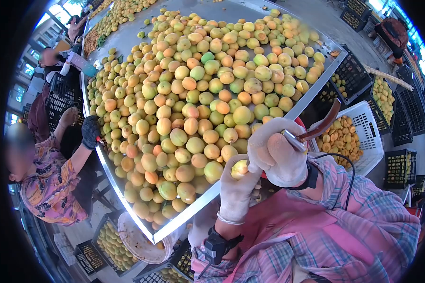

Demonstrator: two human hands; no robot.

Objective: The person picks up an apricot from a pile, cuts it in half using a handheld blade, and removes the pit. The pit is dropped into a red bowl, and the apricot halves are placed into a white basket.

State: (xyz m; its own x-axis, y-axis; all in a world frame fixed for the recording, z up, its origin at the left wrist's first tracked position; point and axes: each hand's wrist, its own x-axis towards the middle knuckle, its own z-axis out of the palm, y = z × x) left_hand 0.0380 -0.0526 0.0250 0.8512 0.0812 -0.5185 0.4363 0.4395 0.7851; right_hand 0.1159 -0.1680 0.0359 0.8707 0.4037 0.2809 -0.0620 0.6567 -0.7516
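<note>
My left hand, in a pale work glove, is closed around an apricot with a yellow, partly cut-looking face. Touching it from the right is my right hand, also gloved, its fingers wrapped round a curved tool with a brown curved part and a shiny metal part; I cannot make out its working tip. Both hands are over the near corner of a metal-rimmed table, heaped with yellow, orange and green apricots.
A white basket of apricot pieces stands to my right, near black crates. Below the table's corner is a whitish bucket. Across the left edge sits a co-worker, whose dark-gloved hand touches the rim.
</note>
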